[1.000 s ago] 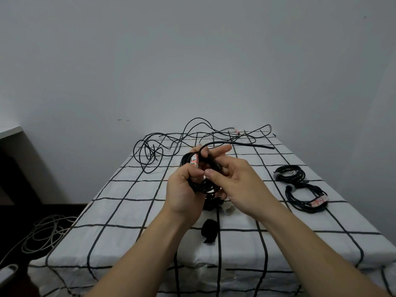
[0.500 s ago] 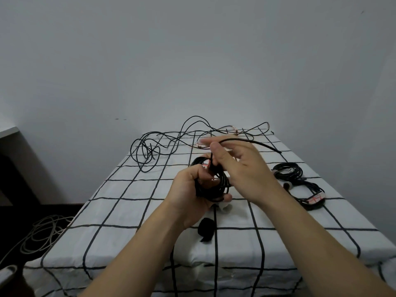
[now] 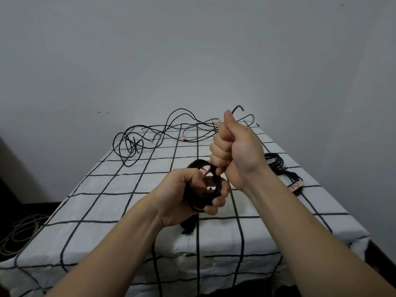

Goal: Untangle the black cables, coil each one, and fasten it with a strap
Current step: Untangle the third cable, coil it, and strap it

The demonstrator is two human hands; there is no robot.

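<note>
Black coil gripped in L hand, just above mid desk. R hand fisted round its free tail, raised. Step: prob. winding final loops. Next: lay tail onto coil, then R hand fetches strap below L wrist.

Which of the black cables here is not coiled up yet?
The tangle at the far end of the table, sprawled in loose loops. The coil in the left hand and the bundles at the right edge are wound.
</note>
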